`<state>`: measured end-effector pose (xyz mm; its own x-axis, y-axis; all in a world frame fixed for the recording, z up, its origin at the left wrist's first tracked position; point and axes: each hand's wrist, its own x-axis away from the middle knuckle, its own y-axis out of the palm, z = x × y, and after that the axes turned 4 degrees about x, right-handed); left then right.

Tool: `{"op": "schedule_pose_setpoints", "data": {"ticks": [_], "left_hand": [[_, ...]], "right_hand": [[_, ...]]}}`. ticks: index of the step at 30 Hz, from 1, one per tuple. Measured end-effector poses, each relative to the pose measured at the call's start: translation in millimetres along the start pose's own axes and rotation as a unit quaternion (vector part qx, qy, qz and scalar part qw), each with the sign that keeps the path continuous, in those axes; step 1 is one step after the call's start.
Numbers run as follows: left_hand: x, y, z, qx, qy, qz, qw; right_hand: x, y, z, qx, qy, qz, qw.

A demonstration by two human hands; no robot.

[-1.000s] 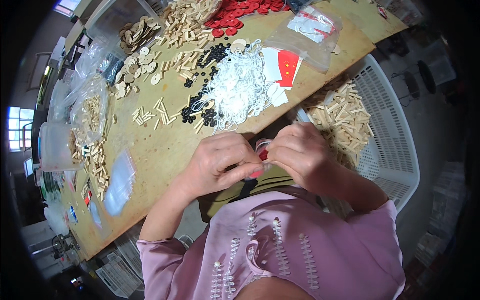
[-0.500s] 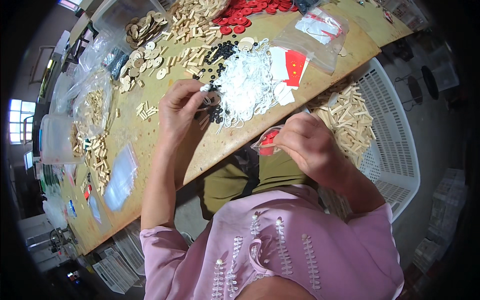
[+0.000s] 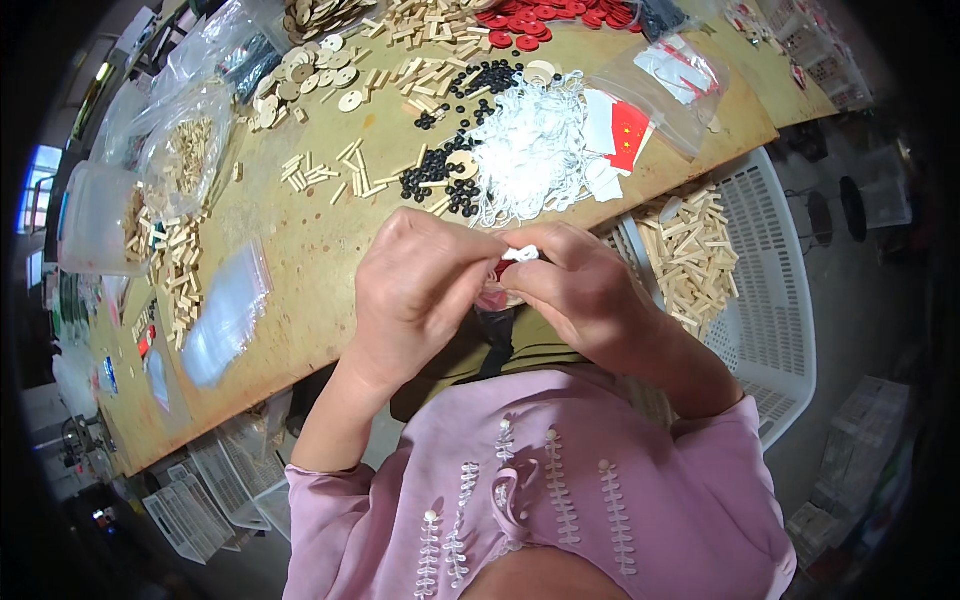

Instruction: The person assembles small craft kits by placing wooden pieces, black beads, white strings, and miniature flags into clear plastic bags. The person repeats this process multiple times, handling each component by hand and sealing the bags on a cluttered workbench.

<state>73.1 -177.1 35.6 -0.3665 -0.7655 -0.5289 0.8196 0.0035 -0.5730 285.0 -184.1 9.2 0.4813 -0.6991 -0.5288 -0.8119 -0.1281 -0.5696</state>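
Observation:
My hands meet close above my lap, in front of the table edge. A small bundle of white cord (image 3: pixel 522 254) sits between the thumb and forefinger of my right hand (image 3: pixel 590 290). My left hand (image 3: pixel 415 290) is closed, its fingertips pinching at the mouth of a small clear plastic bag (image 3: pixel 493 298) with something red in it. Both hands partly hide the bag. Beyond them on the table lies a heap of white cords (image 3: pixel 535 150). Black rings (image 3: pixel 440 172) are strewn left of it, with wooden sticks (image 3: pixel 355 175) farther left.
Wooden discs (image 3: pixel 300 75) and red discs (image 3: pixel 560 15) lie at the back. Red printed cards (image 3: pixel 628 135) are right of the cords, near a plastic bag (image 3: pixel 680 85). A white basket (image 3: pixel 775 300) of wooden sticks stands at my right. Clear bags (image 3: pixel 230 320) lie at left.
My left hand has come back from the cord heap with the white cord and met my right hand at the small bag. The view has shifted slightly.

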Motion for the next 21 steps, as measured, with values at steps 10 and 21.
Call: {"op": "schedule_pose_setpoints", "data": {"ticks": [10,21], "left_hand": [[32,-16,-12,0.035,-0.068,-0.030,0.997],[54,-12,-25,0.147,-0.101,-0.034,0.983]], "right_hand": [[-10,3,-10,0.010,0.037,-0.063,0.997],[-12,21,-5,-0.044,0.095,-0.088,0.991]]}}
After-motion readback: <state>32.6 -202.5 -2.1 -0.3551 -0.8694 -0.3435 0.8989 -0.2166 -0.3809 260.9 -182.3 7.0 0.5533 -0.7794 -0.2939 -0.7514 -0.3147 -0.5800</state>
